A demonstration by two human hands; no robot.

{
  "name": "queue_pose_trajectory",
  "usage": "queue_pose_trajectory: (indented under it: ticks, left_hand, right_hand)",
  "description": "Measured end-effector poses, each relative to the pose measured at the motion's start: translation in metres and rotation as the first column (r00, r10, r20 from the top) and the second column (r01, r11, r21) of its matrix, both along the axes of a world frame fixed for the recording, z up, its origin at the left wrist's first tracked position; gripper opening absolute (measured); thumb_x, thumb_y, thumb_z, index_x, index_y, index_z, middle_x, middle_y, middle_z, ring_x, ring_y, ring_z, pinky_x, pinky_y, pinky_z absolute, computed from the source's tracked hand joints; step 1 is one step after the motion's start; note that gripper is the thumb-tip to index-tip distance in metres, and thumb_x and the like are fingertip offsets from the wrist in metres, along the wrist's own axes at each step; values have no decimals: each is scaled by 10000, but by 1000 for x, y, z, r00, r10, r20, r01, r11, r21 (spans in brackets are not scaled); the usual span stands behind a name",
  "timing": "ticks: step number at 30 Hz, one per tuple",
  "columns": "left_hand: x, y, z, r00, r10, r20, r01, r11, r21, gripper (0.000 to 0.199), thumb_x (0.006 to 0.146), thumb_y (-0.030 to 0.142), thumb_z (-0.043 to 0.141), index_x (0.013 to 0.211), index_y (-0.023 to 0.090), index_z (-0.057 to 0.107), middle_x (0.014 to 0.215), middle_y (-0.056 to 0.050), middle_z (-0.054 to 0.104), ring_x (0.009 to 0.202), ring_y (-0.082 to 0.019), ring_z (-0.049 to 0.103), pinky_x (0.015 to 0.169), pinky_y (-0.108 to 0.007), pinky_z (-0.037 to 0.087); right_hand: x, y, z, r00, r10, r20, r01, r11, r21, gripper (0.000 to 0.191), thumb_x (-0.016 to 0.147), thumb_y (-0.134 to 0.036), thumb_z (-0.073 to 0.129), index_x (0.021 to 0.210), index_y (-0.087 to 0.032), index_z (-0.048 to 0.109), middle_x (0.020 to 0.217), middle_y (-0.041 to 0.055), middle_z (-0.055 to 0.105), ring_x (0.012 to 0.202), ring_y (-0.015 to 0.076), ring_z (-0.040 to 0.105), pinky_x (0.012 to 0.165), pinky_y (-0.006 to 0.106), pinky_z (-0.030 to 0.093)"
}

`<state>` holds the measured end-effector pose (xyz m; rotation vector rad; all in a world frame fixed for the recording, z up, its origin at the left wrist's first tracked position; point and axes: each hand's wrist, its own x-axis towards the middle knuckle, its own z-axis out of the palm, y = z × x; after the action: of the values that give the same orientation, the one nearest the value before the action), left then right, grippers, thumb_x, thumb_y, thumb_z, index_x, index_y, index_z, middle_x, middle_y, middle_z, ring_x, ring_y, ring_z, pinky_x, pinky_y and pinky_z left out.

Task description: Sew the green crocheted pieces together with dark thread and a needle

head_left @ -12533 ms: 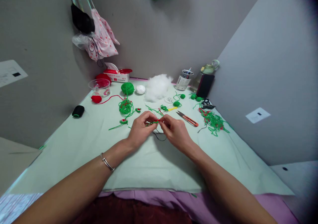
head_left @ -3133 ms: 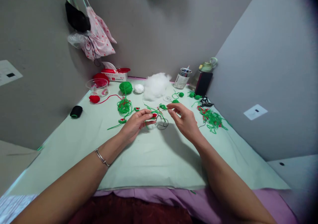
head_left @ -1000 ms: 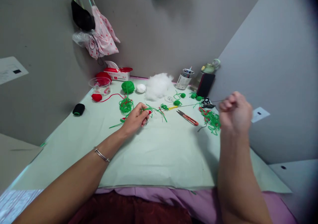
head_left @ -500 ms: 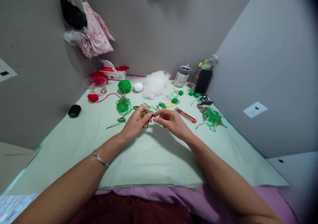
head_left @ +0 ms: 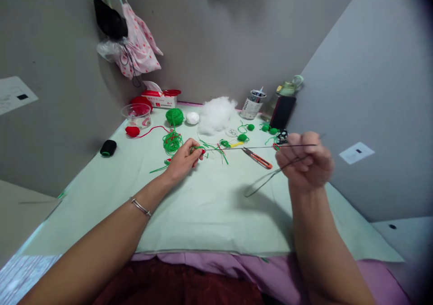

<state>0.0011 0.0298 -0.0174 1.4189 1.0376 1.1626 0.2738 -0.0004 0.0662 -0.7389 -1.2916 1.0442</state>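
My left hand (head_left: 184, 159) pinches a small red-and-green crocheted piece (head_left: 203, 151) above the table, its fingers covering most of it. A dark thread (head_left: 250, 147) runs taut from that piece across to my right hand (head_left: 306, 160), which is raised at the right with its fingers closed on the thread. A loose loop of the same thread hangs below the right fingers. Motion blurs the fingertips, so whether a needle is in them I cannot tell. Another small red-and-green piece (head_left: 167, 161) lies just left of my left hand.
Behind the hands are a green yarn ball (head_left: 174, 116), white stuffing (head_left: 216, 115) and orange-handled thread snips (head_left: 259, 158). Small green balls (head_left: 242, 137) lie at right, near a pen holder (head_left: 253, 104) and a phone (head_left: 283, 112). A clear tub (head_left: 137, 115) stands at left.
My right hand has moved from beside the left one out to the right and up, drawing the dark thread out straight. The left hand still holds the crocheted piece.
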Motion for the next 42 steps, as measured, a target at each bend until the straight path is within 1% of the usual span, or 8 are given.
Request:
queue_pose_trajectory:
  ticks: [5, 9, 10, 13, 15, 20, 31, 42]
  left_hand:
    - [-8, 11, -5, 998, 56, 6, -56, 998, -42, 145, 860, 274, 603, 859, 198, 480, 700, 28, 632, 472, -70, 444, 459, -202, 373]
    - [-13, 17, -3, 997, 73, 41, -70, 996, -64, 147, 845, 261, 629, 853, 188, 502, 721, 12, 657, 475, -63, 455, 451, -185, 376]
    - [-13, 17, -2, 996, 72, 62, -67, 995, -79, 144, 844, 261, 632, 855, 186, 509, 729, 7, 661, 479, -64, 463, 454, -185, 384]
    - [-15, 16, 2, 980, 88, 176, -64, 988, -142, 143, 833, 259, 652, 863, 183, 534, 750, 6, 650, 518, -72, 501, 490, -195, 439]
    - [-15, 14, 5, 960, 92, 266, -45, 983, -178, 149, 818, 249, 680, 867, 178, 559, 748, 17, 617, 563, -77, 529, 545, -207, 489]
    - [-14, 9, 10, 918, 25, 396, 59, 978, -198, 193, 809, 243, 740, 911, 164, 597, 807, 21, 598, 658, -76, 581, 669, -230, 553]
    - [5, -10, 13, 936, -76, 343, 142, 975, -172, 209, 791, 267, 759, 921, 168, 628, 854, 4, 651, 739, -108, 634, 801, -303, 569]
    - [11, -13, 6, 964, -101, 246, 123, 990, -74, 205, 813, 282, 748, 929, 176, 617, 843, 7, 655, 763, -133, 680, 816, -317, 552]
  right_hand:
    - [22, -8, -1, 870, 102, -482, -60, 993, 102, 429, 806, -250, 675, 543, -206, 340, 440, -78, 273, 318, 5, 123, 321, 207, 122]
    - [26, -13, -1, 211, 495, -843, -275, 858, 435, 454, 950, -359, 411, 581, -169, 594, 439, -38, 366, 292, -40, 176, 399, 156, 82]
    - [26, -14, 1, 169, 508, -844, -287, 845, 451, 480, 959, -348, 382, 579, -163, 609, 429, -37, 353, 296, -44, 160, 419, 155, 71]
    - [24, -14, 6, 691, 393, -607, -330, 918, 219, 339, 910, -173, 550, 576, -189, 611, 415, -41, 422, 325, 3, 237, 372, 179, 156]
    - [17, -11, 7, 972, 234, -9, -234, 972, -2, 134, 846, -154, 687, 727, -215, 700, 518, -18, 550, 419, 68, 412, 406, 230, 334]
    - [-18, 2, -12, 684, 106, 722, -90, 994, -61, 214, 938, -294, 582, 1063, -182, 715, 788, 25, 642, 677, 130, 586, 644, 293, 469]
    - [-53, 2, -38, 781, -138, 609, 53, 986, 156, 137, 888, -306, 681, 835, -186, 719, 850, 48, 672, 743, 142, 545, 629, 273, 402]
    - [-65, -3, -39, 710, 25, 704, -2, 999, -34, 202, 897, -302, 619, 824, -140, 713, 622, 1, 591, 564, 97, 415, 524, 248, 303]
